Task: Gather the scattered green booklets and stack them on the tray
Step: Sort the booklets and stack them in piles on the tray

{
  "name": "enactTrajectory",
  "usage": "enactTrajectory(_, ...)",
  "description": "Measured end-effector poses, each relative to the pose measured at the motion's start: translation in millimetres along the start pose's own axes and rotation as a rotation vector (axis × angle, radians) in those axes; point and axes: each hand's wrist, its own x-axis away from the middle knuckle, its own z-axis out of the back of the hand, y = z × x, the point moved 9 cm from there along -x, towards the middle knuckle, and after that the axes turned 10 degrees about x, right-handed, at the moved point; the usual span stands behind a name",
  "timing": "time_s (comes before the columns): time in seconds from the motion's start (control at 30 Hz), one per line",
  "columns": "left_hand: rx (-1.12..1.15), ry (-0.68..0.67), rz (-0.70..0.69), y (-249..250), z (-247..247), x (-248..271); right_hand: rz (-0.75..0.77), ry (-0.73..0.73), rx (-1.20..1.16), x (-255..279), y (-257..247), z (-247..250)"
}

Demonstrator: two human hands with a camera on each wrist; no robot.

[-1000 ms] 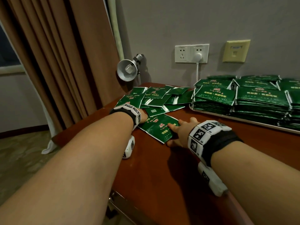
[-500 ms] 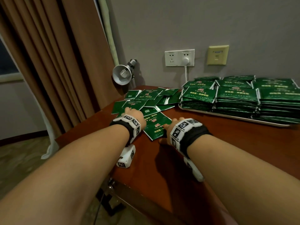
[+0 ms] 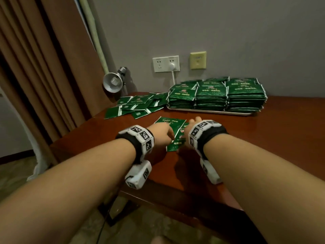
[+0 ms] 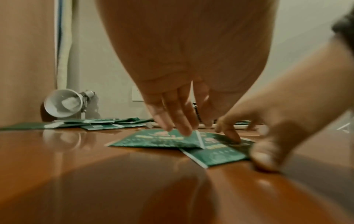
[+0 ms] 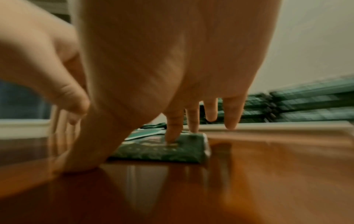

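Two green booklets lie overlapped on the red-brown table near its front. My left hand (image 3: 166, 137) presses straight fingers (image 4: 180, 128) on the left booklet (image 4: 153, 140). My right hand (image 3: 190, 125) presses its index finger (image 5: 172, 133) on the other booklet (image 5: 162, 150), with the thumb down on the table at that booklet's near edge. More loose booklets (image 3: 139, 106) lie scattered at the back left. The pale tray (image 3: 211, 111) at the back holds tall stacks of booklets (image 3: 211, 97).
A small metal clip lamp (image 3: 113, 83) stands at the table's back left corner, by brown curtains. A wall socket with a plug and cable (image 3: 171, 66) sits above the tray. The table's front edge (image 3: 175, 196) runs just under my wrists.
Both hands have slid the two booklets away from the scattered pile toward the table's front. The view has drawn back, so pile and tray look farther off.
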Motion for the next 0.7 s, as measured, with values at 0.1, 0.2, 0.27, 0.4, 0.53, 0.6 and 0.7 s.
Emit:
enactTrajectory(0.1,0.005,0.105,-0.056,2,18,1,-0.064,-0.022,-0.020,36,12,6)
enactTrajectory(0.2,-0.161,0.024,0.059,-22,18,-15,-0.037,-0.034,-0.124,50,14,15)
enactTrajectory(0.27,-0.304,-0.051,0.124,-35,25,-29,0.026,-0.052,-0.188,40,13,13)
enactTrajectory(0.4,-0.337,-0.107,0.100,-39,38,-74,0.098,-0.060,-0.039,9,9,4)
enactTrajectory(0.53,-0.307,-0.327,0.102,-42,6,-100,0.171,-0.081,-0.012,4,8,6)
enactTrajectory(0.6,-0.229,-0.384,0.109,-40,1,-101,0.151,-0.030,-0.003,-1,12,11)
enactTrajectory(0.7,-0.303,-0.299,0.036,-33,10,-96,0.148,0.042,0.007,-5,12,15)
